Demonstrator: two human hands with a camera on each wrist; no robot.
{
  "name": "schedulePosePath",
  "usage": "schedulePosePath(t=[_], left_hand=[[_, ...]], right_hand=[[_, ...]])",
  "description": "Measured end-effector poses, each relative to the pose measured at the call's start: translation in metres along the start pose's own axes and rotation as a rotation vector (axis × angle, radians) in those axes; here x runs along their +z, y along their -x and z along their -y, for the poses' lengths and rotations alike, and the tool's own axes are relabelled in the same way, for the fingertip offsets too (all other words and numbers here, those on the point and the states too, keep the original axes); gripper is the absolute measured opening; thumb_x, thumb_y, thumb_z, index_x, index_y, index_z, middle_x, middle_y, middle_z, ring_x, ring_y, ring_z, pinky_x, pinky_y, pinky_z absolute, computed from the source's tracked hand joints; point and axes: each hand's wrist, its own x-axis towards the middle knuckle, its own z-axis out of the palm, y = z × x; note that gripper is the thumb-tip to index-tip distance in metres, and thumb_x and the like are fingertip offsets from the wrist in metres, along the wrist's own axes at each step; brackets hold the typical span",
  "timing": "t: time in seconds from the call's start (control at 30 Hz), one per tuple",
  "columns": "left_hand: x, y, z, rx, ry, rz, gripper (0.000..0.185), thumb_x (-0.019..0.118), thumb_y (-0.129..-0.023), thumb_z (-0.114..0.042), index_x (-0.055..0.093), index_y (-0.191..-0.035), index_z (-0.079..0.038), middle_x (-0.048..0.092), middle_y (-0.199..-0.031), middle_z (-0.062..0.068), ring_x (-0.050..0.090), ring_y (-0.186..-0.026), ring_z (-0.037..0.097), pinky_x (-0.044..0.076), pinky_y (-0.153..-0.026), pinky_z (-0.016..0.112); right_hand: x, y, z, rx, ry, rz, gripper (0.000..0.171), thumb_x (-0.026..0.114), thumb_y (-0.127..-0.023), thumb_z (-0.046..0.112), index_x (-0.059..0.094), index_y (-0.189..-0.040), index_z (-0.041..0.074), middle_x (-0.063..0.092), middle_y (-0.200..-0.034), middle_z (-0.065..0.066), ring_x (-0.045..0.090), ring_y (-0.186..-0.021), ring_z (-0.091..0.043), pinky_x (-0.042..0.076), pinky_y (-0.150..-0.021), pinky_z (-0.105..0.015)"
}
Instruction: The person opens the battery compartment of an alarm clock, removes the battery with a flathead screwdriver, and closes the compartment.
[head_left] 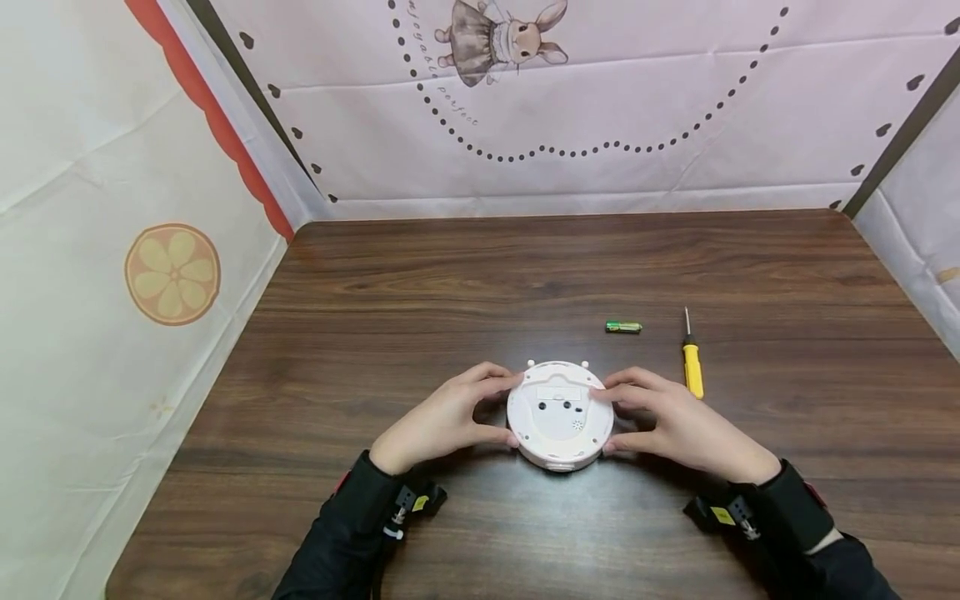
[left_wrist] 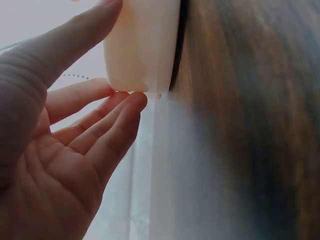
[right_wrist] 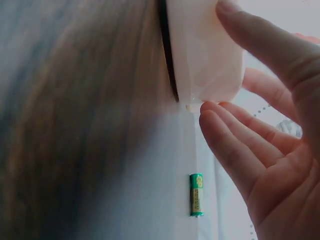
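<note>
On the table [head_left: 525,267], both hands [head_left: 442,417] grip the face-down, face-hidden white clock [head_left: 560,414].

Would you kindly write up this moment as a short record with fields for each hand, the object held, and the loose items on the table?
Left hand: holds the round white device's left edge
Right hand: holds its right edge
Round white device: lies back-up on the wooden table, small holes and a slot showing
Battery: green, lying beyond the device, untouched
Screwdriver: yellow handle, right of the battery, untouched
</note>
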Motion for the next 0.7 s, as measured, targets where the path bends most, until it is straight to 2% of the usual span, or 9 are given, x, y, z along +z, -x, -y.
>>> schedulePosePath(t=[0.23, 0.4, 0.53, 0.6, 0.7], left_hand=[[-0.001, 0.002, 0.000, 0.017, 0.175, -0.092, 0.055, 0.078, -0.087, -0.039, 0.066, -0.135, -0.015, 0.060, -0.128, -0.010, 0.058, -0.115, 0.008, 0.052, -0.090, 0.031], [0.000, -0.001, -0.003, 0.011, 0.263, -0.136, 0.039, 0.076, -0.090, -0.032, 0.071, -0.124, -0.014, 0.066, -0.118, -0.008, 0.063, -0.109, 0.008, 0.052, -0.091, 0.029], [0.002, -0.004, -0.008, -0.049, 0.321, -0.155, 0.024, 0.073, -0.094, -0.026, 0.075, -0.114, -0.013, 0.069, -0.109, -0.005, 0.065, -0.100, 0.009, 0.054, -0.086, 0.028], [0.004, -0.007, -0.011, -0.089, 0.327, -0.168, 0.018, 0.070, -0.096, -0.027, 0.076, -0.106, -0.013, 0.070, -0.102, -0.004, 0.066, -0.093, 0.009, 0.055, -0.081, 0.028], [0.009, -0.012, -0.015, -0.150, 0.384, -0.175, 0.024, 0.064, -0.101, -0.029, 0.077, -0.097, -0.009, 0.072, -0.095, 0.000, 0.069, -0.085, 0.011, 0.057, -0.077, 0.029]], right_hand=[[-0.005, 0.005, -0.005, 0.073, -0.186, -0.053, 0.042, 0.082, -0.086, 0.022, 0.071, -0.127, 0.025, 0.060, -0.127, 0.007, 0.059, -0.112, -0.010, 0.050, -0.086, -0.023], [-0.007, 0.004, -0.003, 0.157, -0.325, -0.051, 0.035, 0.074, -0.093, 0.017, 0.071, -0.128, 0.021, 0.062, -0.127, 0.004, 0.061, -0.112, -0.011, 0.052, -0.085, -0.025], [-0.008, 0.002, 0.001, 0.260, -0.365, -0.058, 0.030, 0.066, -0.099, 0.023, 0.069, -0.129, 0.021, 0.064, -0.126, 0.003, 0.062, -0.111, -0.010, 0.052, -0.084, -0.026], [-0.008, 0.001, 0.004, 0.320, -0.374, -0.076, 0.030, 0.061, -0.102, 0.026, 0.068, -0.130, 0.017, 0.066, -0.125, 0.000, 0.063, -0.108, -0.010, 0.052, -0.084, -0.027], [-0.006, -0.003, 0.008, 0.397, -0.443, -0.124, 0.037, 0.054, -0.106, 0.030, 0.066, -0.131, 0.007, 0.068, -0.123, -0.009, 0.065, -0.107, -0.010, 0.054, -0.086, -0.029]])
